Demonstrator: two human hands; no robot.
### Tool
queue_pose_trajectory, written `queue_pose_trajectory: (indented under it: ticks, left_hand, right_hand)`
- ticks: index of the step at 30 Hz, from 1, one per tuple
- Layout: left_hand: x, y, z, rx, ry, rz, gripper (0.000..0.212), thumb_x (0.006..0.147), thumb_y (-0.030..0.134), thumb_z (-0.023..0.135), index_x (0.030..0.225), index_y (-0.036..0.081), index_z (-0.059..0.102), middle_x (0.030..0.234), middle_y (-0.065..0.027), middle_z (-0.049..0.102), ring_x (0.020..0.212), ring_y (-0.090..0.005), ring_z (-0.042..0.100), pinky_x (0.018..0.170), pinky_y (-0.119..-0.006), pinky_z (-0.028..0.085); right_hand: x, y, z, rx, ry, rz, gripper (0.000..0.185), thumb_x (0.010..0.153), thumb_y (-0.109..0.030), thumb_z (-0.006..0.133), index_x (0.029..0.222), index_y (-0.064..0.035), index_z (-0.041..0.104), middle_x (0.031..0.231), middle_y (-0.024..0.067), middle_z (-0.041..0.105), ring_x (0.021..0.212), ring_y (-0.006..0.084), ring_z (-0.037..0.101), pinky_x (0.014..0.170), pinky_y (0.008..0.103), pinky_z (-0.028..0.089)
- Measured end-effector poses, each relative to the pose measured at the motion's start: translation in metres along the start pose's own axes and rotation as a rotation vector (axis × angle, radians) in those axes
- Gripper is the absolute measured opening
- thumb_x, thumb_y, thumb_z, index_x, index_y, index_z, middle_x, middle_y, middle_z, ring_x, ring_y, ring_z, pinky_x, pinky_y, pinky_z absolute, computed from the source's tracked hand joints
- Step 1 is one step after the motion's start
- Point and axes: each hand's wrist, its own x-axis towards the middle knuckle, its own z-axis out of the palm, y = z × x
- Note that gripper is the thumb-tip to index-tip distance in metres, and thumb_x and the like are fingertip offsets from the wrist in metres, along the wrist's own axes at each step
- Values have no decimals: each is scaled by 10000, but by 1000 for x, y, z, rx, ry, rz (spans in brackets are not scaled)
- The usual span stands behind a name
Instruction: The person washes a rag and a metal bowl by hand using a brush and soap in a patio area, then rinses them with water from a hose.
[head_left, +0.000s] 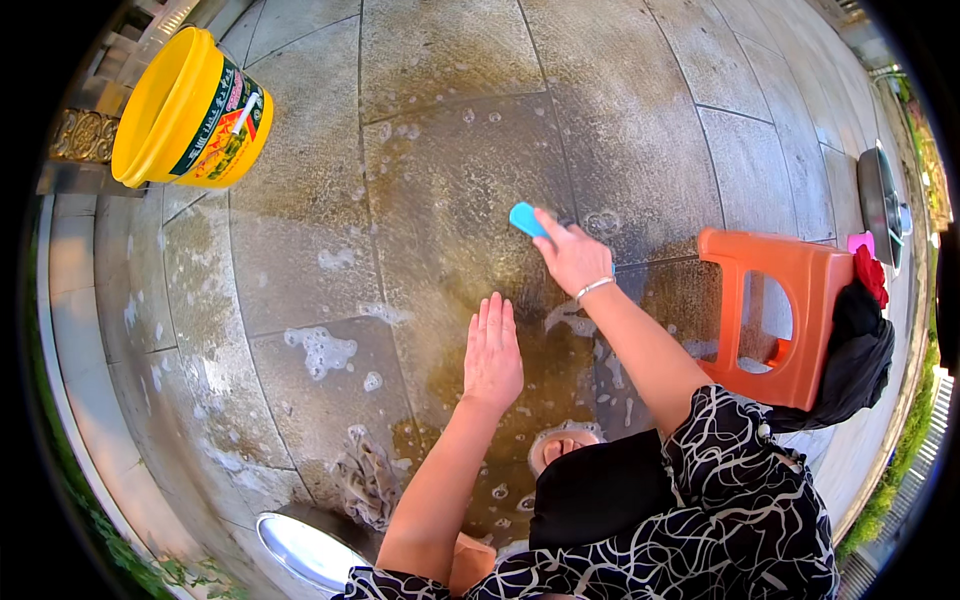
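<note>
My right hand (576, 256), with a bracelet at the wrist, grips a light blue brush (528, 219) over the wet tiled floor (450, 165); its underside is hidden. Lower and to the left, my left hand (493, 352) hovers over or rests on the floor, palm down, fingers together and holding nothing; whether it touches cannot be told. Soap foam (321, 351) lies in patches on the brownish tiles. A wrinkled grey cloth (365, 480) lies at the lower left.
A yellow bucket (154, 112) stands at the upper left. An orange plastic stool (814, 322) with dark cloth (862, 352) on it is at the right. A metal basin (307, 551) lies at the lower left, and another metal vessel (874, 199) at the far right.
</note>
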Motion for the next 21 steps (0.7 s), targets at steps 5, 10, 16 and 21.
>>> queue_pose_trajectory:
  ticks: [5,10,16,21]
  left_hand:
    - [17,19,-9,26,-18,51,557,751,99,472,1238,-67,259,1318,-193,219,1236,-311,202,1016,-392,172]
    - [18,26,-9,-3,24,82,540,760,103,457,1237,-63,267,1321,-188,221,1238,-305,203,1015,-390,176]
    - [4,40,14,-30,-63,141,531,754,95,447,1229,-70,275,1313,-196,236,1226,-309,238,1014,-387,186]
    - [-6,32,6,-12,-138,99,545,748,81,427,1241,-72,252,1322,-195,218,1241,-304,205,1022,-382,159]
  right_hand:
    - [56,26,-9,-16,117,154,374,828,-354,427,1193,-280,406,791,149,573,690,324,581,601,417,466]
    - [-66,30,-4,2,-80,126,427,794,-346,498,1208,-322,393,688,120,527,601,306,569,546,410,463]
    - [-13,21,0,2,25,161,360,815,-352,454,1168,-286,435,714,144,555,613,332,570,543,423,461]
    - [27,24,6,15,89,104,373,815,-340,456,1179,-269,421,715,133,549,615,320,566,547,423,458]
